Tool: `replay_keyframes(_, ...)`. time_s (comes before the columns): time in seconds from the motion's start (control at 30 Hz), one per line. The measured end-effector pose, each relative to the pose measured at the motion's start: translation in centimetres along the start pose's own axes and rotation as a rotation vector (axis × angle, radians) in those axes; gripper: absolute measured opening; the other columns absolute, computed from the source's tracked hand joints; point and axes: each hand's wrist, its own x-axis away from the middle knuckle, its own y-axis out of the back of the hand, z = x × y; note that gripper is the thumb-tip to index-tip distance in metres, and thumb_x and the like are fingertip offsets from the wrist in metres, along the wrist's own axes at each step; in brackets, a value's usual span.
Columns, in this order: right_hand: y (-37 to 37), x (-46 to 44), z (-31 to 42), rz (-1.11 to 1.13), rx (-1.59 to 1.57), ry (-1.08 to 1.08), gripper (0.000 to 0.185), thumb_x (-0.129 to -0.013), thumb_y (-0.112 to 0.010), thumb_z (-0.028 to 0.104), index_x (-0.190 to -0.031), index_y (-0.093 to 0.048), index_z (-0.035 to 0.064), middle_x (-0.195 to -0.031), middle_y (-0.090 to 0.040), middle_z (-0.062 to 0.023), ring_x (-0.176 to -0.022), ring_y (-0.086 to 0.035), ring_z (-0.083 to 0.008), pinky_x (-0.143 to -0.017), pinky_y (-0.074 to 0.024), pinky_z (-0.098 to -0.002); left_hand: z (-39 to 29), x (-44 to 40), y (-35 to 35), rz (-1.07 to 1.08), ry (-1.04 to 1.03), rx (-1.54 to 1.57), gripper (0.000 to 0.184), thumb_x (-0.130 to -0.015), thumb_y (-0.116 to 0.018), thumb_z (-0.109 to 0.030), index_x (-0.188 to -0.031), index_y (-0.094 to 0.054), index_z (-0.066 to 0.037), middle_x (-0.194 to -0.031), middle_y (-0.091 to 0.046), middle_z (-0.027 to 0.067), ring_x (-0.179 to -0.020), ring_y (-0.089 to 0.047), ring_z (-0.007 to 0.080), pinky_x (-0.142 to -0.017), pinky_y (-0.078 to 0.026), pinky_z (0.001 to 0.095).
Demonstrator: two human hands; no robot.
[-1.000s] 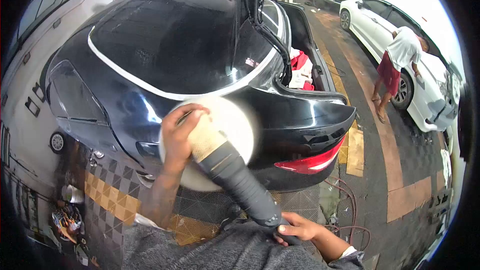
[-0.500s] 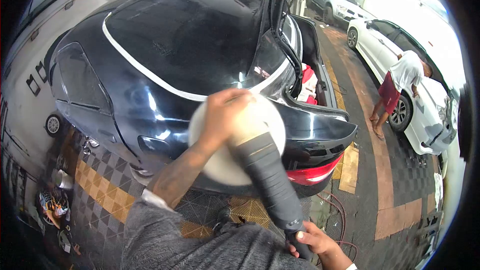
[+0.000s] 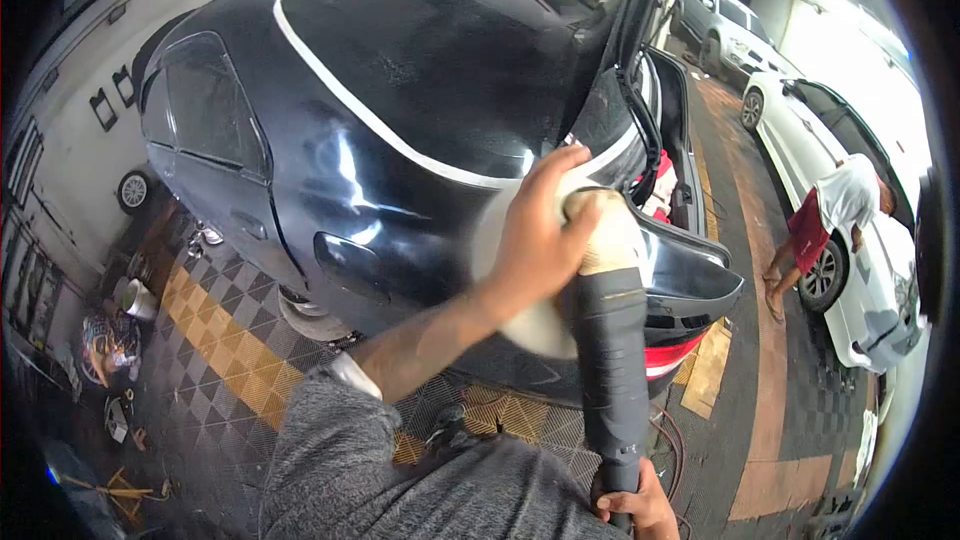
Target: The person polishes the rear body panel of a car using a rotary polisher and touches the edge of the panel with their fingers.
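Both my hands hold a polisher (image 3: 612,360) with a black wrapped body. My left hand (image 3: 540,230) is closed over its pale head, thumb and fingers around the top. My right hand (image 3: 640,502) grips the rear end of the handle, low in the view. The round white pad (image 3: 490,230), blurred, lies against the rear side panel of a black car (image 3: 400,170), between the fuel flap (image 3: 350,265) and the red tail light (image 3: 668,356). White masking tape (image 3: 365,125) edges the rear window. My left hand and the polisher head hide part of the pad.
The car's trunk lid (image 3: 615,70) stands raised. At right, a person (image 3: 835,205) bends over a white car (image 3: 880,270). A cable (image 3: 676,450) lies on the floor. A bucket (image 3: 138,298) and a wheel (image 3: 133,190) are at left.
The polisher has shifted right along the panel, toward the tail light, and its body now points more straight down. Both hands keep their hold. The whole view has also turned slightly.
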Motion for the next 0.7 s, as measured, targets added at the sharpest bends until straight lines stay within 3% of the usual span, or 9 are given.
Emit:
replay_keyframes(0.07,-1.0,1.1,1.7,-0.015,0.034,0.013,0.040,-0.061,-0.078,0.012,-0.093,-0.057,-0.0022,-0.060,-0.060,-0.0082,-0.046,-0.056,-0.0163,-0.044,-0.0438,-0.0277,-3.8,2.8,4.5,0.111,-0.323,-0.200,0.029,-0.088,-0.065,-0.002,-0.116,-0.061,0.004,-0.095,-0.073,0.0162,-0.086,-0.072,0.0248,-0.079,-0.057,0.0304)
replay_keyframes(0.1,-1.3,1.3,2.1,-0.040,0.059,0.025,0.031,-0.063,-0.081,0.020,-0.079,-0.060,0.0038,-0.057,-0.059,-0.0047,-0.042,-0.054,-0.0133,-0.039,-0.0398,-0.0248,-4.8,5.9,5.9,0.302,-0.256,0.013,0.028,-0.087,-0.068,-0.006,-0.112,-0.063,0.004,-0.092,-0.073,0.0153,-0.081,-0.072,0.0249,-0.074,-0.058,0.0311)
replay_keyframes(0.13,-0.1,0.5,0.8,0.017,0.004,0.039,0.052,-0.062,-0.074,0.003,-0.108,-0.054,-0.0082,-0.064,-0.061,-0.0125,-0.050,-0.059,-0.0189,-0.049,-0.0481,-0.0301,-5.7,8.9,7.3,0.481,-0.143,0.235,0.027,-0.087,-0.070,-0.011,-0.109,-0.064,0.004,-0.088,-0.073,0.0144,-0.076,-0.073,0.0251,-0.070,-0.059,0.0318)
replay_keyframes(0.17,1.1,0.5,0.3,0.015,-0.009,0.040,0.052,-0.062,-0.074,0.003,-0.108,-0.054,-0.0082,-0.064,-0.061,-0.0125,-0.050,-0.059,-0.0189,-0.049,-0.0481,-0.0301,-6.6,12.0,8.7,0.632,-0.001,0.417,0.028,-0.086,-0.073,-0.015,-0.105,-0.065,0.004,-0.085,-0.073,0.0134,-0.071,-0.073,0.0252,-0.065,-0.060,0.0325)
replay_keyframes(0.23,0.9,0.5,1.1,0.089,0.070,0.029,0.052,-0.063,-0.074,0.004,-0.110,-0.054,-0.0087,-0.065,-0.061,-0.0132,-0.050,-0.059,-0.0187,-0.049,-0.0480,-0.0305,-7.2,16.8,8.3,1.121,0.786,0.468,0.038,-0.092,-0.070,-0.030,-0.111,-0.065,0.003,-0.098,-0.072,0.0146,-0.088,-0.071,0.0225,-0.079,-0.058,0.0347)
replay_keyframes(0.27,1.6,0.1,0.7,0.127,0.109,0.003,0.049,-0.065,-0.074,0.003,-0.108,-0.056,-0.0079,-0.066,-0.062,-0.0120,-0.051,-0.060,-0.0182,-0.050,-0.0480,-0.0302,-7.3,18.3,7.6,1.130,0.795,0.474,0.038,-0.092,-0.070,-0.030,-0.111,-0.065,0.003,-0.098,-0.072,0.0146,-0.088,-0.071,0.0225,-0.079,-0.058,0.0347)
replay_keyframes(0.43,-0.3,-1.0,2.8,0.203,0.121,-0.086,0.037,-0.067,-0.076,0.001,-0.099,-0.060,-0.0044,-0.068,-0.061,-0.0073,-0.056,-0.060,-0.0162,-0.054,-0.0472,-0.0286,-6.3,18.8,3.6,0.577,0.934,1.253,0.084,-0.087,-0.070,-0.053,-0.143,-0.039,0.002,-0.137,-0.054,0.0205,-0.132,-0.049,0.0284,-0.109,-0.041,0.0442)
replay_keyframes(0.57,-0.3,-2.6,3.0,0.415,0.203,-0.155,0.040,-0.076,-0.080,0.004,-0.107,-0.056,-0.0043,-0.072,-0.062,-0.0043,-0.062,-0.060,-0.0119,-0.058,-0.0468,-0.0258,-7.7,19.6,3.4,0.102,1.129,1.414,0.076,-0.088,-0.072,-0.039,-0.143,-0.035,-0.002,-0.125,-0.058,0.0180,-0.127,-0.053,0.0323,-0.107,-0.043,0.0482)
replay_keyframes(0.7,-0.7,-2.6,3.7,0.489,0.254,-0.215,0.043,-0.075,-0.079,0.001,-0.111,-0.055,-0.0040,-0.073,-0.063,-0.0044,-0.063,-0.062,-0.0129,-0.058,-0.0485,-0.0265,-7.8,18.9,3.3,0.139,1.127,1.400,0.069,-0.085,-0.073,-0.033,-0.137,-0.041,-0.001,-0.121,-0.060,0.0189,-0.119,-0.058,0.0309,-0.104,-0.047,0.0484)
